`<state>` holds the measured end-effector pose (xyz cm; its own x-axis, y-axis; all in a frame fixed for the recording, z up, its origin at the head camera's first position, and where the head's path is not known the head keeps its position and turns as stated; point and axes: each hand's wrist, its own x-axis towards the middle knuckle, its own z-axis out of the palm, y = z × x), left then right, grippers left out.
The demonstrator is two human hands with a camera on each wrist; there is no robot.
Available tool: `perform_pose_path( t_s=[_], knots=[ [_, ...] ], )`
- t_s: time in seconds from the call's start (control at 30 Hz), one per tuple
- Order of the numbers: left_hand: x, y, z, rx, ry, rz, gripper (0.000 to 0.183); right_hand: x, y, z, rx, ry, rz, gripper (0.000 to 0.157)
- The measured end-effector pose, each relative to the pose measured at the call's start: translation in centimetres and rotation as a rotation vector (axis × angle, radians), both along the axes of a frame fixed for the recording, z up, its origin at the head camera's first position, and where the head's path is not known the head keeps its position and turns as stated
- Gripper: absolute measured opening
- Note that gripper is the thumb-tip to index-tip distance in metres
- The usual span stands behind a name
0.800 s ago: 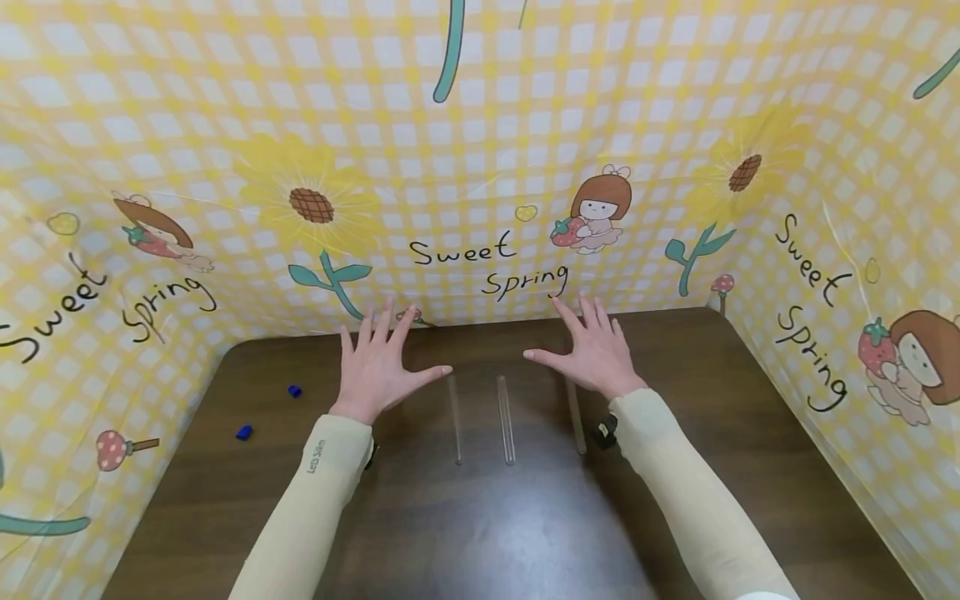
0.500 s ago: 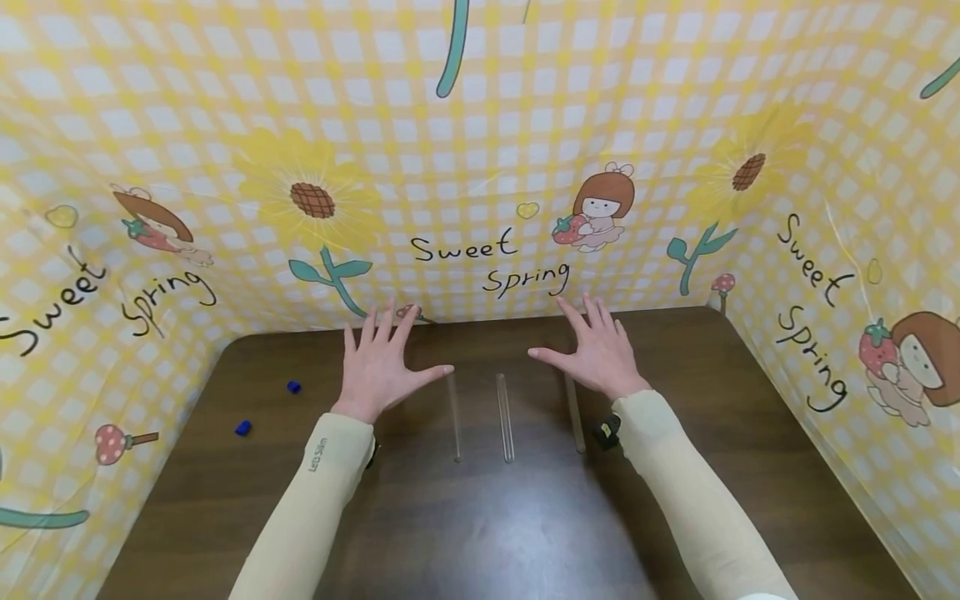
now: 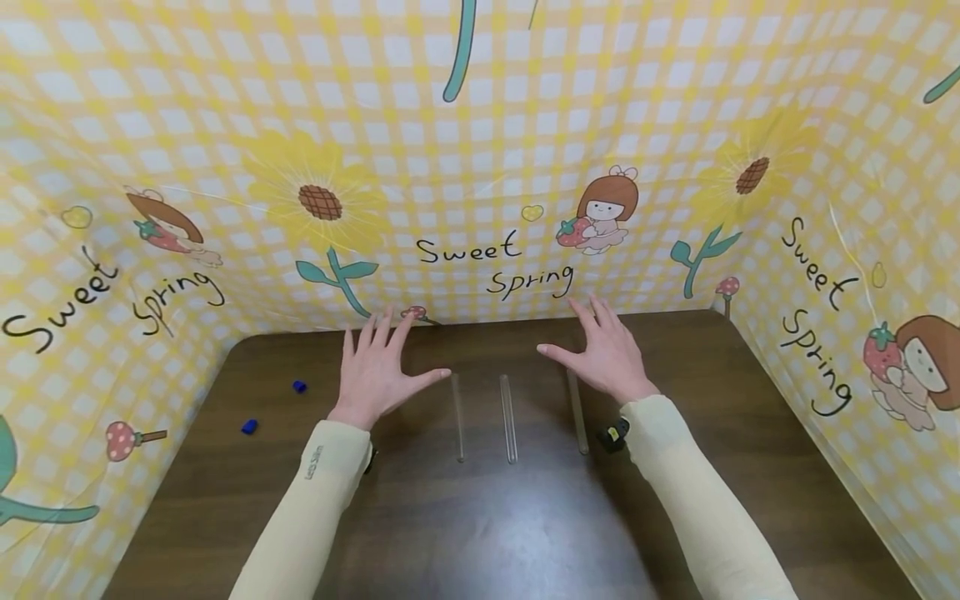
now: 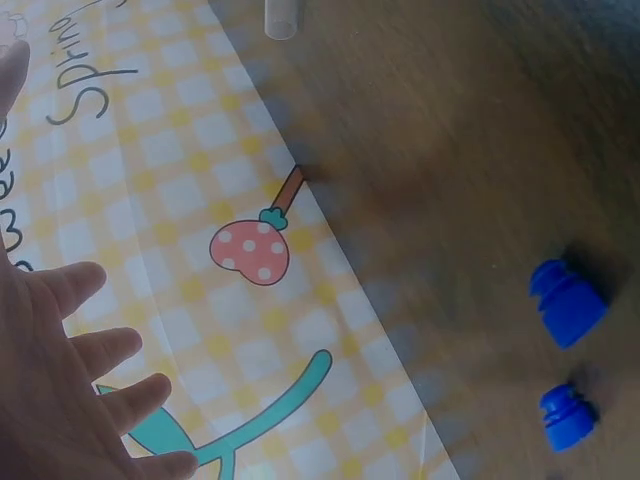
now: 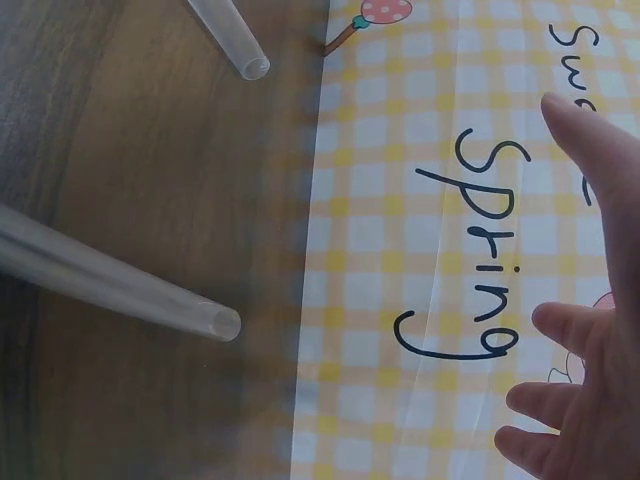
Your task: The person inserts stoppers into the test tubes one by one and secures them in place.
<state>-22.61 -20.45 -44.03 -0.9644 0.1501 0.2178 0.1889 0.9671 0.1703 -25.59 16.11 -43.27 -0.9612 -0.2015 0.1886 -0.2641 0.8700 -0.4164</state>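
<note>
Three clear test tubes lie apart on the dark wood table: a left tube, a middle tube and a right tube. My left hand has its fingers spread and holds nothing; its thumb tip is by the far end of the left tube. With fingers also spread, my right hand covers the far end of the right tube in the head view and grips nothing. Open tube mouths show in the right wrist view, on the near tube and another tube. Two blue ribbed stoppers, one larger-looking than the other, lie left of my left hand.
A yellow checked cloth with printed flowers and lettering stands as a wall behind and on both sides of the table. Dark wrist cameras sit at both cuffs, the right wrist camera showing most.
The right hand has shifted slightly to the right, away from the left hand. The head view has moved a little. Tubes and stoppers stay where they lay on the table.
</note>
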Motion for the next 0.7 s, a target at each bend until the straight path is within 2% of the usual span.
perform_pose_path(
  t_s=[0.23,0.47,0.7],
  knots=[
    [0.6,-0.2,-0.5,0.031,-0.025,0.011,0.118,0.6,0.6,-0.3,-0.037,-0.031,-0.016,0.105],
    [1.4,0.0,-0.9,0.054,-0.03,0.003,0.118,1.1,1.5,-0.5,-0.067,-0.052,-0.046,0.096],
    [1.7,0.0,-1.2,0.068,-0.042,-0.001,0.117,1.3,2.1,-0.8,-0.08,-0.067,-0.064,0.092]
  ],
)
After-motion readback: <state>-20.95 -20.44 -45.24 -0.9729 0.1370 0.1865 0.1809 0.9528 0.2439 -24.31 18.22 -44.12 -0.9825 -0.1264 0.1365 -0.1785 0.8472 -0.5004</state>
